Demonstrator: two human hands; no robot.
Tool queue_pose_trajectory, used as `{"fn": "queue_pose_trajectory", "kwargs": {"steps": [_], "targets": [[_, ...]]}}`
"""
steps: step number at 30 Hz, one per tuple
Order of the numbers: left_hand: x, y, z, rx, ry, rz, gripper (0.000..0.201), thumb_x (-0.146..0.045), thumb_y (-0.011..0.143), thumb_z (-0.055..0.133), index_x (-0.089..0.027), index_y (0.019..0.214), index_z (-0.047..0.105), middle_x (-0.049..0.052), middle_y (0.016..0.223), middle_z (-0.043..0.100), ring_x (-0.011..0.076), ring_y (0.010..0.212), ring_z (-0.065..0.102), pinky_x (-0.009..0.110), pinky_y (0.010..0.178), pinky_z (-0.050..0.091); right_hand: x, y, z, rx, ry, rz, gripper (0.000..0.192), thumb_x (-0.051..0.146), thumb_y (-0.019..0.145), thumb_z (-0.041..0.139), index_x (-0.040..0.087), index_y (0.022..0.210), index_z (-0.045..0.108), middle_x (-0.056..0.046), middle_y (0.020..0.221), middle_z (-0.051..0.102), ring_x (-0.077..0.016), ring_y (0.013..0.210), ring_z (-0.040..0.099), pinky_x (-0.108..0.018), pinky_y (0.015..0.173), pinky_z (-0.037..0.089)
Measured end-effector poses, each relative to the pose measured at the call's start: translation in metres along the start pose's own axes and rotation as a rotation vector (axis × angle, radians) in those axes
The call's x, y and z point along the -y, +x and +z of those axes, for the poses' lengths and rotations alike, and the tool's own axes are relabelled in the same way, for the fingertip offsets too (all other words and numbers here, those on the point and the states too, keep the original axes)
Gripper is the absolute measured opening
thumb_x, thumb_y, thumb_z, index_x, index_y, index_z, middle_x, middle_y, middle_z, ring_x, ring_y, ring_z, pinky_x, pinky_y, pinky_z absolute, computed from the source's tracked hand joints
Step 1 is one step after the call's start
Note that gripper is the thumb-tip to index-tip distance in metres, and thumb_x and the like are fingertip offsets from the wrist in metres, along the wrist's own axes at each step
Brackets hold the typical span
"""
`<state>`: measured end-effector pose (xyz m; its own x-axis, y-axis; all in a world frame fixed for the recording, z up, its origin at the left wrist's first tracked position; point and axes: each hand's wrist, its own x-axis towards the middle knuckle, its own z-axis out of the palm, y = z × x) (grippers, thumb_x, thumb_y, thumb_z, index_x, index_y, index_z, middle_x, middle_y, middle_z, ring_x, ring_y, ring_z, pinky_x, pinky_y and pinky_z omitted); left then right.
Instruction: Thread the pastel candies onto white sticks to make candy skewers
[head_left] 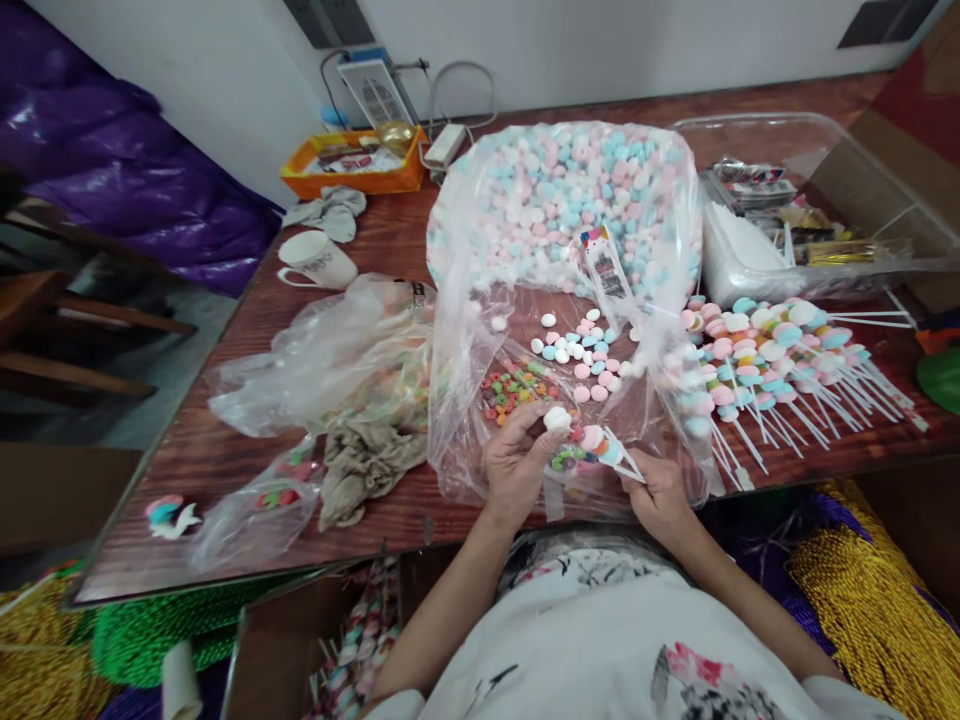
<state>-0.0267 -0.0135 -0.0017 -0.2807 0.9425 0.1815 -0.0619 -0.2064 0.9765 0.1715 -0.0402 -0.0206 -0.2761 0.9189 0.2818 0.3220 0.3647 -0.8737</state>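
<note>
My left hand [516, 462] pinches a white rounded disc [556, 419] between thumb and fingers. My right hand [661, 503] is closed around white sticks [624, 458]; how many is unclear. Threaded at their upper end are pink, blue and orange pieces [596, 440], pointing toward my left hand. Loose pastel discs [592, 350] and small coloured rings [517, 388] lie on clear plastic just beyond my hands. Past them, a large clear bag [555, 200] bulges with pink, blue and white discs. A pile of finished-looking skewers [780, 350] with white sticks lies to the right.
At the left are a crumpled plastic bag [330, 355], a brown cloth [367, 470] and a white mug [316, 258]. An orange tray [352, 175] stands at the back. A clear plastic bin [735, 260] holds packets at the right. Below the table's front edge is a cardboard box [285, 640].
</note>
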Motion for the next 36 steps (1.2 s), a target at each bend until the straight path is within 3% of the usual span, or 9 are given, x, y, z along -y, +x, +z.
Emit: {"fn": "queue_pose_trajectory", "kwargs": {"steps": [3,9,12,16,22,25,28,31,36], "targets": [[-0.006,0.001,0.001,0.012,0.15,0.112,0.028,-0.024,0.073,0.079,-0.021,0.101,0.075,0.006,0.102,0.073,0.0197,0.097,0.068,0.033,0.088,0.057,0.0,0.001,0.001,0.002,-0.002,0.003,0.022,0.005,0.085,0.044,0.02,0.07,0.05,0.004,0.062,0.047,-0.0111,0.054,0.043,-0.023,0.056,0.034],[-0.016,0.01,-0.004,0.136,0.467,0.472,0.026,-0.016,0.078,0.073,-0.022,0.103,0.074,0.005,0.103,0.075,0.0188,0.094,0.071,0.036,0.09,0.058,-0.001,0.003,0.002,0.033,-0.062,-0.019,0.023,0.003,0.081,0.041,0.02,0.078,0.056,0.001,0.068,0.055,-0.0134,0.061,0.052,-0.024,0.06,0.038],[-0.013,0.013,-0.008,0.176,0.525,0.511,0.025,-0.014,0.08,0.07,-0.023,0.103,0.074,0.006,0.105,0.075,0.0187,0.094,0.072,0.036,0.089,0.058,-0.002,0.004,0.002,0.047,-0.079,-0.048,0.026,0.002,0.08,0.041,0.019,0.085,0.059,0.0,0.072,0.06,-0.0145,0.066,0.057,-0.024,0.064,0.041],[-0.007,0.011,-0.006,0.171,0.478,0.532,0.031,-0.013,0.081,0.069,-0.024,0.11,0.071,0.004,0.103,0.076,0.0185,0.093,0.072,0.036,0.088,0.059,-0.001,0.006,0.001,0.006,-0.082,-0.062,0.023,0.002,0.08,0.04,0.019,0.078,0.057,0.001,0.066,0.057,-0.0128,0.06,0.054,-0.023,0.06,0.039],[-0.006,0.005,0.004,0.218,0.567,0.711,0.04,-0.006,0.084,0.064,-0.023,0.119,0.066,0.007,0.115,0.072,0.0189,0.103,0.07,0.034,0.093,0.058,0.001,0.006,0.002,-0.026,-0.069,-0.07,0.023,0.004,0.082,0.04,0.019,0.073,0.055,0.002,0.063,0.054,-0.0113,0.056,0.052,-0.021,0.057,0.038],[-0.003,0.002,0.011,0.219,0.549,0.711,0.044,-0.007,0.086,0.06,-0.024,0.126,0.062,0.007,0.118,0.071,0.0197,0.106,0.069,0.035,0.094,0.058,0.0,0.005,0.002,-0.016,-0.066,-0.078,0.024,0.004,0.083,0.04,0.019,0.079,0.058,0.001,0.066,0.058,-0.0123,0.06,0.054,-0.022,0.06,0.04],[0.0,0.001,0.016,0.292,0.533,0.692,0.047,-0.008,0.089,0.056,-0.025,0.132,0.058,0.008,0.124,0.068,0.0208,0.112,0.067,0.035,0.096,0.057,0.0,0.005,0.002,-0.02,-0.06,-0.073,0.024,0.006,0.085,0.041,0.018,0.081,0.06,0.0,0.066,0.058,-0.0129,0.06,0.054,-0.023,0.06,0.04],[0.001,0.004,0.015,0.31,0.519,0.665,0.043,-0.01,0.087,0.06,-0.023,0.128,0.062,0.009,0.124,0.068,0.0215,0.112,0.067,0.036,0.098,0.056,0.001,0.005,0.002,-0.05,-0.025,-0.015,0.022,0.012,0.091,0.043,0.018,0.077,0.06,0.002,0.063,0.053,-0.0117,0.056,0.049,-0.022,0.057,0.038],[-0.001,0.01,0.007,0.174,0.31,0.315,0.028,-0.022,0.091,0.058,-0.022,0.117,0.069,0.008,0.113,0.073,0.0207,0.106,0.069,0.038,0.098,0.055,0.004,0.005,0.002,-0.086,0.036,0.083,0.026,0.019,0.095,0.045,0.018,0.072,0.055,0.004,0.06,0.047,-0.0094,0.051,0.041,-0.022,0.054,0.035]]}}
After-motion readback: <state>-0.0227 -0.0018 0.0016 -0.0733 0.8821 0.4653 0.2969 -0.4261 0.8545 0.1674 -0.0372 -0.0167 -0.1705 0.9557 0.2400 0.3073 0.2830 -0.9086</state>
